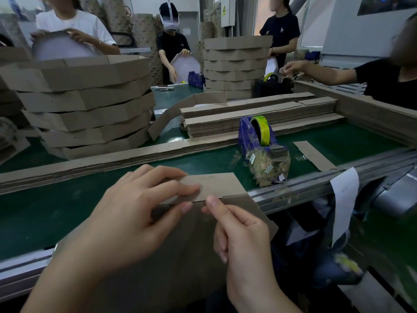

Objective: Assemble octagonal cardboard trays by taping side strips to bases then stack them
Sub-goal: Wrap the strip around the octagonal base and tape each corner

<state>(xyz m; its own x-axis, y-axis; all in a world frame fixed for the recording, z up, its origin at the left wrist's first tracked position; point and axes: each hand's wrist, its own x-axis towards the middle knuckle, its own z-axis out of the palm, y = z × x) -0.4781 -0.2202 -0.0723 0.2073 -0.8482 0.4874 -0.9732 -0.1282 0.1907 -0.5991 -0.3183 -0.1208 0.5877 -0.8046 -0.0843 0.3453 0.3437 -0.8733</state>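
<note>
While beneath left fingers [176,188], side strip [217,184] against base [198,236].

1. The blue tape dispenser [252,141] is glossy plastic, its foot wrapped in crinkled clear film [270,164].
2. In front of it, the brown folded cardboard piece [216,184] is matt and dry-looking.
3. Under it, the green belt surface [67,213] is smooth and matt.
4. Beside it, the silver rail [316,180] is dull metal.

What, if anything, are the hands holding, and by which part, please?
A cardboard piece, at the fold between its light strip and darker panel: the right hand pinches the fold, and the left hand presses down on the strip.
</note>
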